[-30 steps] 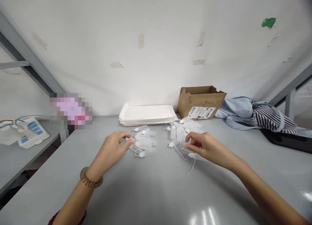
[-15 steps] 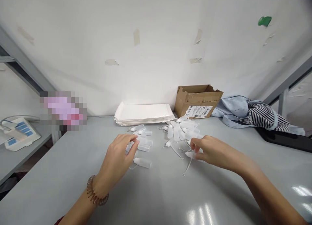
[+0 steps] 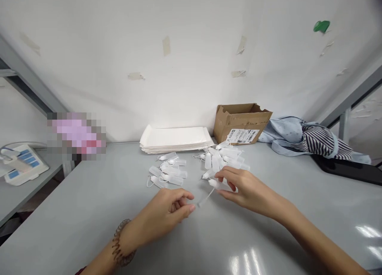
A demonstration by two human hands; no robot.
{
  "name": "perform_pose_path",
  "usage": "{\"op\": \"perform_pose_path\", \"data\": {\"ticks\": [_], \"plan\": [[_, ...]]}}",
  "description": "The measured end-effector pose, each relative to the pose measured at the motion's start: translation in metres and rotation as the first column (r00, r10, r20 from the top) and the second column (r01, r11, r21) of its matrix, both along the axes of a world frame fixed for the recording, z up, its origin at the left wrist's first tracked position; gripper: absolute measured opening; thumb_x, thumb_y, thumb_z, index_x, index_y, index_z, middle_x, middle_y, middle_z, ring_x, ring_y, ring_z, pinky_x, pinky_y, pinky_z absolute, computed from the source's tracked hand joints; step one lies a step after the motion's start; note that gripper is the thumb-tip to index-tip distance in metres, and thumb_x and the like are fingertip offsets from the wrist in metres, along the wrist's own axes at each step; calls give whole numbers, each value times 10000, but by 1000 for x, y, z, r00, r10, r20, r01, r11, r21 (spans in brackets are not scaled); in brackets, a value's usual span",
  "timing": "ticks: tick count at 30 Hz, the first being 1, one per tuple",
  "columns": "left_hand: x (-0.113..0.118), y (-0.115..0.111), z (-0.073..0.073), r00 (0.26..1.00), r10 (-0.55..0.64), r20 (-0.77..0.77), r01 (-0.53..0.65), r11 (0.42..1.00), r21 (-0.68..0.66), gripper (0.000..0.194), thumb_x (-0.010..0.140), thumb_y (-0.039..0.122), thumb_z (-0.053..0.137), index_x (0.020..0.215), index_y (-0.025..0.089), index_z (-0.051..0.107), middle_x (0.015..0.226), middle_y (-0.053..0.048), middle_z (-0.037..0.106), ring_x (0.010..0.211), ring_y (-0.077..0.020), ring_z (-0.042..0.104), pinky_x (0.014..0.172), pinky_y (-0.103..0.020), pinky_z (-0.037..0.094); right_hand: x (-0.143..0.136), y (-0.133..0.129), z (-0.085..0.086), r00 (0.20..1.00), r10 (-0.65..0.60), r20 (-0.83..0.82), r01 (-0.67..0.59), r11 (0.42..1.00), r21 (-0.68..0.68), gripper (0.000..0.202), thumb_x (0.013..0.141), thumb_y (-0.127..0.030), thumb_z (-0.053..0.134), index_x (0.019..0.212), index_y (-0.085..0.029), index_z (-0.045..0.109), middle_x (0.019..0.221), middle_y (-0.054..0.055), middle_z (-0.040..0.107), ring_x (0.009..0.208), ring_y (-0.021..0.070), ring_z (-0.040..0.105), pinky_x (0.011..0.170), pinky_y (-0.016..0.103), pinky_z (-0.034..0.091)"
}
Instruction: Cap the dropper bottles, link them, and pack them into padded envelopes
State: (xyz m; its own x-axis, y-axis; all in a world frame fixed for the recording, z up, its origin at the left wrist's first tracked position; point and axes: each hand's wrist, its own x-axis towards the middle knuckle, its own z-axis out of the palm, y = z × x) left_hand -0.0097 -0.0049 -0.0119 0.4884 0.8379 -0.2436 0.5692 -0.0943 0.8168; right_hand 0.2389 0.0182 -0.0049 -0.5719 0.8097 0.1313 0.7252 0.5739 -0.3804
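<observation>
Small translucent white squeeze bottles with narrow tips lie in two groups on the grey table. My right hand (image 3: pixel 246 187) pinches one squeeze bottle (image 3: pixel 219 184), its tip pointing left and its thin cap strap (image 3: pixel 205 198) trailing toward my left hand. Thumb and index finger of my left hand (image 3: pixel 171 209) are apart, with nothing visible between them, close to the strap's end; its other fingers curl in. Just beyond it is the left group of bottles (image 3: pixel 174 171), several with looped straps. The right pile (image 3: pixel 221 155) lies behind my right hand, which partly covers it.
A stack of white padded envelopes (image 3: pixel 176 138) lies against the wall. Beside it stands an open cardboard box (image 3: pixel 243 124). Blue and striped cloth (image 3: pixel 298 136) and a black flat object (image 3: pixel 343 169) are at the right. A white device with blue buttons (image 3: pixel 26 163) sits far left.
My left hand has moved right and nearer me, away from the left group, and its fingers have parted. My right hand has shifted left, bringing the bottle with it.
</observation>
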Motion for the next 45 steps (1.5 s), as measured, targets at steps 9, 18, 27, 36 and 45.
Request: {"op": "perform_pose_path", "data": {"ticks": [9,18,27,36,45], "plan": [[10,-2,-11,994,65,83,-65,998,-12,242,849,337,490,887,148,635,713,-20,638,580,-129,596,560,-231,476,-12,-4,-19,972,124,-200,-67,961,266,223,878,-237,527,1079,-144,561,927,84,609,688,141,572,582,258,474],[1,0,-5,981,159,107,-175,971,162,343,921,351,375,763,179,627,692,-22,643,603,-136,573,585,-248,468,-15,-5,-17,980,131,-152,-67,927,369,202,874,-195,505,1050,-132,581,908,100,619,763,178,591,599,286,508],[6,-4,-4,996,52,72,-74,935,346,295,938,258,362,839,186,631,680,6,626,624,-121,574,634,-234,443,-25,-15,-18,970,230,-84,-185,913,364,228,867,-147,481,1068,-114,582,888,105,618,790,192,595,614,291,509],[5,-2,-8,996,36,82,-61,941,332,303,951,275,341,863,187,617,737,-3,643,642,-124,577,653,-245,449,-26,-16,-16,969,238,-60,-200,908,368,232,892,-141,432,1081,-111,565,881,111,648,777,191,641,605,289,528],[4,-3,-10,994,40,102,-71,944,321,319,953,289,335,873,182,625,722,-4,640,625,-121,574,643,-242,457,-26,-17,-20,967,237,-91,-162,853,496,226,909,-146,421,1099,-107,536,896,118,686,746,179,663,555,264,519]]}}
